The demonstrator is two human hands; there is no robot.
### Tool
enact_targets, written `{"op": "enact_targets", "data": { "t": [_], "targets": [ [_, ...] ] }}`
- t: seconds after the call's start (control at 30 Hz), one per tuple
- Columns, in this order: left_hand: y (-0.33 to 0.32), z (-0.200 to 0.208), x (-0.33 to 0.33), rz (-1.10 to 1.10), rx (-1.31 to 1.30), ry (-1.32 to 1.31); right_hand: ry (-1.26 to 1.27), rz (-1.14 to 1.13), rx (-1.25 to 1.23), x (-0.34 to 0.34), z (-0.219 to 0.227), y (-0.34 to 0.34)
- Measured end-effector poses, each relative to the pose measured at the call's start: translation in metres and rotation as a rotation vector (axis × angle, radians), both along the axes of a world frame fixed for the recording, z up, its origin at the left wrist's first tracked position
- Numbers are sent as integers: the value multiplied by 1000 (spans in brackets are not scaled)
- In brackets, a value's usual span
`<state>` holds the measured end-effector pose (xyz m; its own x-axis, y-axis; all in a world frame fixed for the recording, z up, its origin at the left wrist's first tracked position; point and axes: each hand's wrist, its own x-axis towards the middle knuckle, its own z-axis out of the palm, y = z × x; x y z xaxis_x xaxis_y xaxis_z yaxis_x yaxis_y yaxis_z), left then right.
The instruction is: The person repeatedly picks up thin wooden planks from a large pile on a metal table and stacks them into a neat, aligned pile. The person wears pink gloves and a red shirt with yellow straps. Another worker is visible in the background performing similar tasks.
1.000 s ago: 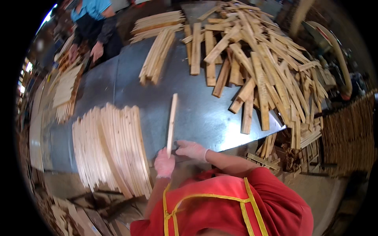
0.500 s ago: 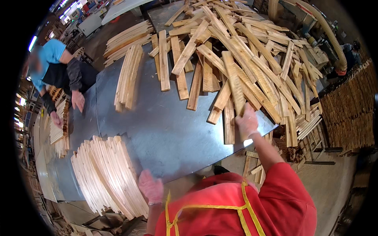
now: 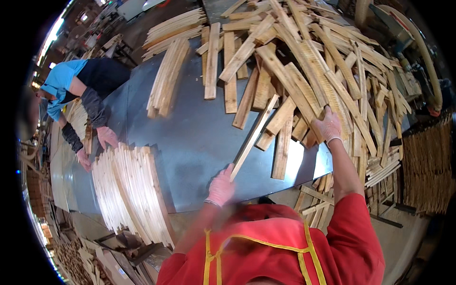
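Note:
My left hand, in a pale glove, is closed round the lower end of a wooden slat. The slat is tilted on edge, its far end pointing toward the heap. My right hand, gloved too, grips the near end of a rough-faced board in the large jumbled pile of wooden boards. To my left stands a tight row of pale slats, set on edge side by side. Everything lies on a dark metal-topped table.
Across the table at left, a co-worker in a blue shirt bends with both hands at the row's far end. A small bundle of slats and a longer stack lie farther back. Stacked wood and a hose stand at right.
My left hand has moved from beside the row to the slat and now holds it. My right hand has shifted up and right to another board. The co-worker's hands have come to the row.

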<state>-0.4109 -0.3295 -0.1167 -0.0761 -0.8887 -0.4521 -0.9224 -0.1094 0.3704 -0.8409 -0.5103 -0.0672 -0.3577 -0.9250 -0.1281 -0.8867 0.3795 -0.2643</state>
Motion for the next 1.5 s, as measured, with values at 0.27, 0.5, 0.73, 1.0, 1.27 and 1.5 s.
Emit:
{"op": "enact_targets", "data": {
  "t": [0.27, 0.5, 0.73, 1.0, 1.27, 1.5],
  "targets": [
    [87, 32, 57, 253, -3, 394, -563, -146, -216, 100, -64, 85],
    [200, 21, 173, 367, -379, -350, -1325, -172, -364, 228, -53, 188],
    [216, 15, 213, 418, -381, -475, -1449, -182, 6, 304, -51, 214],
    [104, 8, 110, 454, -4, 555, -1580, 120, 303, 385, -18, 235],
    [167, 15, 188, 515, -336, -325, -1576, -384, -311, 195, -45, 116],
    [163, 15, 198, 620, -263, -518, -1804, -714, -325, 192, -50, 27]
  ]
}}
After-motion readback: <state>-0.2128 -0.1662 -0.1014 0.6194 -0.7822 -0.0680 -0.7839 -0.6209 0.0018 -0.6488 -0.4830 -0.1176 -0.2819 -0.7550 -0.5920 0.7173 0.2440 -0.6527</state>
